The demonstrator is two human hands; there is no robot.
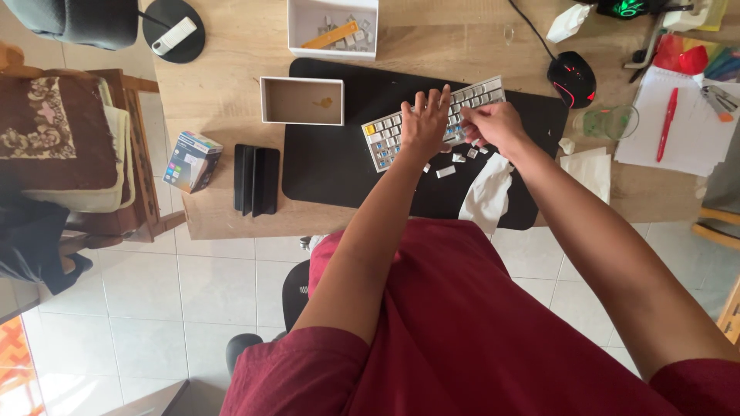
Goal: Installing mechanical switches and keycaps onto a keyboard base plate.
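On the black mat (pixel 324 166), left hand (pixel 425 123) splays flat on keyboard (pixel 385 139).

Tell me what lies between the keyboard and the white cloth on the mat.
In the head view, a few loose keycaps lie on the black mat between the keyboard and the white cloth.

Small multicoloured printed carton (pixel 192 160) at the desk's left edge. Open white box (pixel 302 100), empty, beside the black mat; another white box (pixel 333 28) behind it.

Left hand (pixel 425 123) lies spread on the small white keyboard (pixel 432 122); right hand (pixel 496 125) seemingly pinches a keycap (loose white keycaps (pixel 455 160) alongside).
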